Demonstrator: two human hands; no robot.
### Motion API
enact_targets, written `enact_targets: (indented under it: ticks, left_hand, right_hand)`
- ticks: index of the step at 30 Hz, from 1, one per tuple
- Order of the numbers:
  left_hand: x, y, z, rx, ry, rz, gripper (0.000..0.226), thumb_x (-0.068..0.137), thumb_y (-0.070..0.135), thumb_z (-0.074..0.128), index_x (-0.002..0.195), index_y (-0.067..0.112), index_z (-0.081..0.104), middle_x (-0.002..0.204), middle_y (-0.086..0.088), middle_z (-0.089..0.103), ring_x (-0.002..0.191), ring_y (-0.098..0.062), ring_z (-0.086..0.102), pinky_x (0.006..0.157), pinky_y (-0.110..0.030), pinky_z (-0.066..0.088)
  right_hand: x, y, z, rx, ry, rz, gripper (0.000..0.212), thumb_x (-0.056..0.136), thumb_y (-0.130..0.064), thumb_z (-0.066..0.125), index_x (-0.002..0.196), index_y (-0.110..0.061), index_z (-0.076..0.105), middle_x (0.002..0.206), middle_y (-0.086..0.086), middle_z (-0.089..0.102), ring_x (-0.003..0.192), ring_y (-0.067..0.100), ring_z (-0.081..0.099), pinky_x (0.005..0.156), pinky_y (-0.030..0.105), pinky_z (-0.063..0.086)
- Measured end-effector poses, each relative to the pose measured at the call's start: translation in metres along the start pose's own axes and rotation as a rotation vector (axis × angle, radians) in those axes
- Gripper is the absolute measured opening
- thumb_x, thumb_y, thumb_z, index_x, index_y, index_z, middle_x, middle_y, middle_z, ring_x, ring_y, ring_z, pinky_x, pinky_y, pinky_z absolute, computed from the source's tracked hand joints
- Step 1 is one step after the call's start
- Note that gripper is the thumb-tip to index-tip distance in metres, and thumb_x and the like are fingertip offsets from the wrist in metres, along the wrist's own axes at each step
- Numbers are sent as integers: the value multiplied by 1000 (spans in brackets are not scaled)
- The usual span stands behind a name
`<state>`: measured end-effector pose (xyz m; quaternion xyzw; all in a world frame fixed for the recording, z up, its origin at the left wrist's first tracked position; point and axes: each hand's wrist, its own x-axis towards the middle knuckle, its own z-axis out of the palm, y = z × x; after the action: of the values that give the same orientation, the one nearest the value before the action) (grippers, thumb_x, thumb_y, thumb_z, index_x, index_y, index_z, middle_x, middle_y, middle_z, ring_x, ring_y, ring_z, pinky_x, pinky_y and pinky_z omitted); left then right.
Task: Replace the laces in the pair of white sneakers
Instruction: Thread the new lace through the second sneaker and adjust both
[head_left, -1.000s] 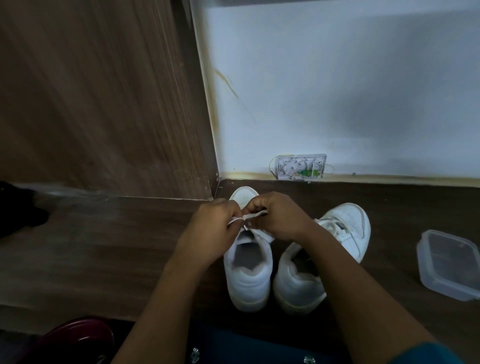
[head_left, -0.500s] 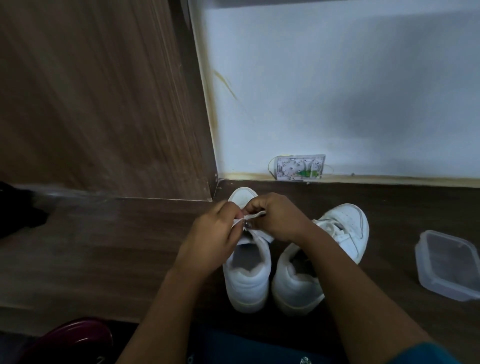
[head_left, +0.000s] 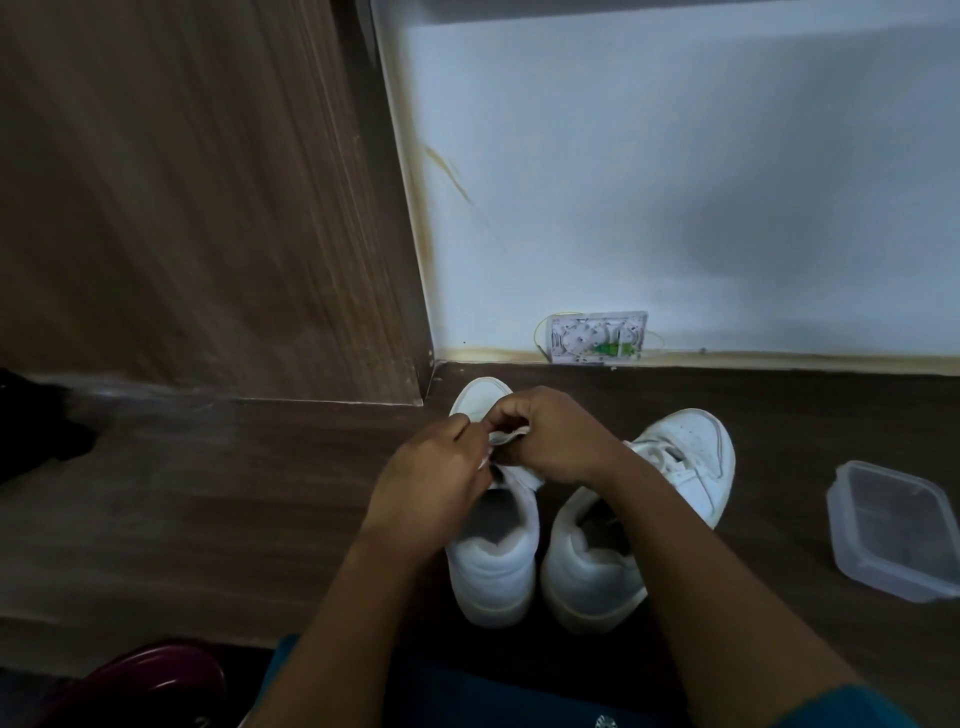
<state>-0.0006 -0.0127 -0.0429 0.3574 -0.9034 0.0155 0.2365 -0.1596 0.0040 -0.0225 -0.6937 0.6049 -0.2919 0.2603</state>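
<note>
Two white sneakers stand side by side on the dark wooden floor, toes toward the wall. Over the tongue of the left sneaker (head_left: 493, 561) my left hand (head_left: 431, 483) and my right hand (head_left: 550, 441) both pinch a white lace (head_left: 506, 437), which stretches between their fingertips. My hands hide the eyelets of that shoe. The right sneaker (head_left: 680, 467) is angled to the right, with white laces visible across its top.
A clear plastic container (head_left: 893, 530) sits on the floor at the right. A small white wall box (head_left: 597, 338) is fixed at the skirting. A wooden door (head_left: 208, 208) fills the left. A dark red object (head_left: 145, 686) lies at the bottom left.
Both hands stay over the left sneaker with the lace between them. Their fingers have shifted only slightly along it.
</note>
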Motion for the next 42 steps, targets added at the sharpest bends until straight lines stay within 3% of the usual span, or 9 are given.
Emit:
enact_targets:
  ticks: [3, 7, 15, 20, 26, 32, 34, 38, 42]
  left_hand:
    - [-2, -3, 1, -89, 28, -49, 9, 75, 17, 66, 77, 9, 61, 73, -7, 56, 57, -28, 57, 45, -30, 36]
    - [-2, -7, -2, -182, 41, -109, 6, 78, 15, 68, 80, 14, 63, 79, -5, 61, 66, -29, 60, 53, -33, 43]
    - [-4, -19, -18, -335, -52, -195, 25, 77, 19, 69, 91, 33, 53, 74, 8, 63, 71, -16, 62, 66, -37, 50]
    - [-6, -36, -27, -151, 224, -274, 19, 75, 1, 67, 88, 14, 65, 82, 5, 54, 77, -23, 56, 69, -36, 46]
    - [3, -21, -14, -585, 109, -683, 23, 88, 20, 61, 71, 5, 59, 63, -10, 59, 55, -12, 48, 57, -28, 38]
    - [8, -16, -12, -988, -24, -744, 7, 82, 9, 63, 83, 11, 68, 86, -17, 69, 76, -21, 60, 69, -35, 46]
    - [8, -16, -12, -1075, -12, -811, 20, 67, 15, 66, 86, 17, 60, 94, -19, 64, 83, -29, 61, 73, -41, 49]
    - [6, -13, -10, -1098, -40, -583, 60, 69, 4, 78, 108, 37, 46, 110, -10, 55, 93, -21, 61, 75, -33, 53]
    - [6, -14, -1, -809, -62, -430, 40, 65, 14, 80, 91, 36, 61, 101, -6, 61, 89, -17, 62, 78, -32, 51]
  right_hand:
    - [-1, -1, 0, 39, -19, 11, 22, 71, -4, 70, 91, -14, 74, 84, -3, 72, 77, 4, 62, 72, 20, 46]
    - [-1, -2, 2, 66, -28, 14, 28, 71, -2, 69, 93, -19, 73, 68, -17, 60, 64, -8, 53, 65, 8, 39]
    - [0, -4, 4, 12, -62, -6, 16, 78, -9, 66, 89, -19, 72, 86, -6, 69, 80, 4, 60, 73, 14, 43]
    - [1, -3, 2, -21, -66, -10, 17, 79, -8, 67, 90, -19, 73, 91, -2, 72, 84, 9, 63, 71, 12, 43]
    - [2, -3, 4, -79, -46, -35, 19, 78, -8, 66, 93, -18, 73, 91, -4, 72, 79, 4, 59, 65, 3, 37]
    - [2, -3, 4, -124, -46, -48, 20, 81, -12, 66, 99, -17, 72, 98, -3, 70, 83, 7, 58, 69, 12, 40]
    - [2, -4, 3, -155, -48, -63, 21, 82, -11, 66, 101, -14, 72, 99, -2, 68, 85, 9, 57, 71, 16, 38]
    - [3, -2, 4, -129, -43, -58, 19, 78, -10, 67, 95, -15, 73, 94, 0, 71, 85, 14, 63, 72, 19, 43]
    - [3, -2, 4, -118, -27, -54, 18, 77, -12, 71, 94, -15, 73, 91, 0, 71, 83, 12, 62, 71, 15, 42]
